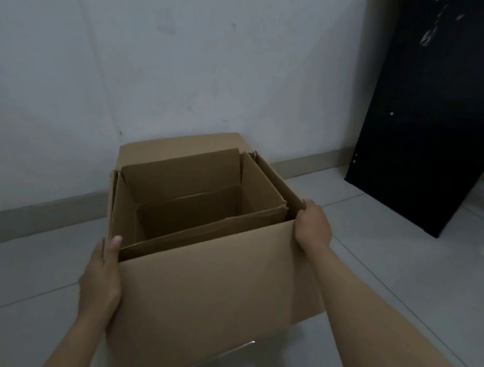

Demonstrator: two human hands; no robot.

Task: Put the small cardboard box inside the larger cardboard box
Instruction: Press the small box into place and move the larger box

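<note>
The larger cardboard box (pixel 204 295) stands open on the pale tiled floor in front of me, its flaps spread outward. The small cardboard box (pixel 192 176) sits inside it, also open at the top and with nothing visible in it; a narrow gap shows along its near and right sides. My left hand (pixel 100 281) grips the near left corner of the larger box, thumb over the edge. My right hand (pixel 313 226) grips its near right corner where the right flap meets the near panel. The box's underside is hidden.
A white wall with a beige baseboard (pixel 31 211) runs close behind the box. A tall black cabinet (pixel 446 118) stands on the floor at the right. Bare floor tiles (pixel 393 265) lie between the box and the cabinet.
</note>
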